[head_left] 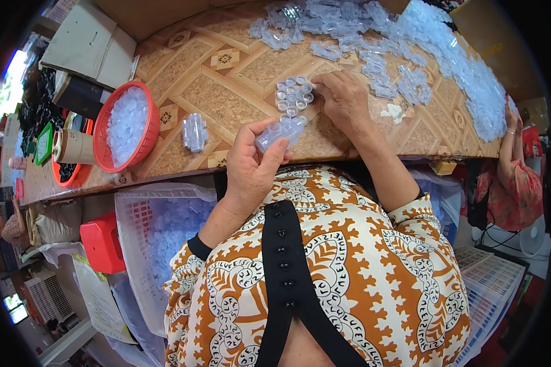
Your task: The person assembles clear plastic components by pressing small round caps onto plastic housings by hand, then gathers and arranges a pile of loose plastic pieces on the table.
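Gripping a small bundle of clear plastic tubes (pixel 281 133), the left hand (pixel 251 160) is clamped, thumb against the near side, over the front edge of the bench (pixel 239 73). Right hand (pixel 344 103): ahead and to the right of the left, the 2 well clear of each other; thumb and fingertips drawn together at the right edge of a cluster of small clear rings (pixel 295 95). Cannot tell whether they pinch 1. Rings sit on the bench just beyond the held bundle. Left of the left hand: loose clear tubes (pixel 194 132), then a red basket (pixel 153 116) of whitish caps (pixel 128 122). Right of the right hand: white scraps (pixel 393 112); farther out, a heap of clear pieces (pixel 459 73).
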Available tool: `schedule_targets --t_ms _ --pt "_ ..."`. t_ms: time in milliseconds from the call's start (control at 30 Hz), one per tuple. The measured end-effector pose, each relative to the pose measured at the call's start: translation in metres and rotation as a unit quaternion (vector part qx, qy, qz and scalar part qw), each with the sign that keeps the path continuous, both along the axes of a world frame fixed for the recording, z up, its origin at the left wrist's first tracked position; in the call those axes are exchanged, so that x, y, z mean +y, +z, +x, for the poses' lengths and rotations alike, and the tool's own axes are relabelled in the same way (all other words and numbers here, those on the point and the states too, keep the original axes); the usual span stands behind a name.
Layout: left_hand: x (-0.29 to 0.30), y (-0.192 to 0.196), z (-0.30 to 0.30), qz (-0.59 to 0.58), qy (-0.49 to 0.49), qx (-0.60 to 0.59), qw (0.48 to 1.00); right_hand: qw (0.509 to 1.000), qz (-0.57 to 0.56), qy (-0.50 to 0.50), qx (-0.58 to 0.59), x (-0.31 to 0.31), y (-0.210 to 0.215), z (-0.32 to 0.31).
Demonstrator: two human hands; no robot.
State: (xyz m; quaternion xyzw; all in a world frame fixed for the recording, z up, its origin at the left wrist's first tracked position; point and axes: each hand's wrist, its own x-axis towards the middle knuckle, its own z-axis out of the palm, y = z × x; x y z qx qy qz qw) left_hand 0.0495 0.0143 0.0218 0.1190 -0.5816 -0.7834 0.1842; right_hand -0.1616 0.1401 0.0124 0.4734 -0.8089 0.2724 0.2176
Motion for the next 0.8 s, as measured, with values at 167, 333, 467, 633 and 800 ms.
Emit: schedule_targets --t_ms 167,333,467,633,800 --pt "-0.002 -0.002 -0.002 -0.006 -0.006 0.0 1.0 0.984 -0.067 0.0 -0.163 0.002 -0.002 0.005" --pt "-0.004 -0.001 -0.003 -0.017 -0.008 -0.015 1.0 0.951 -0.108 0.024 -0.29 0.002 -0.009 0.01" --pt "-0.005 -0.003 -0.005 -0.021 -0.013 -0.028 0.999 0.945 -0.101 0.06 -0.305 0.003 -0.001 0.016" --pt "-0.004 -0.002 -0.008 -0.019 -0.016 -0.036 0.999 0.943 -0.099 0.059 -0.314 0.003 -0.001 0.017" --pt "-0.003 -0.003 -0.011 -0.019 -0.021 -0.045 0.999 0.947 -0.091 0.057 -0.302 0.003 0.002 0.017"
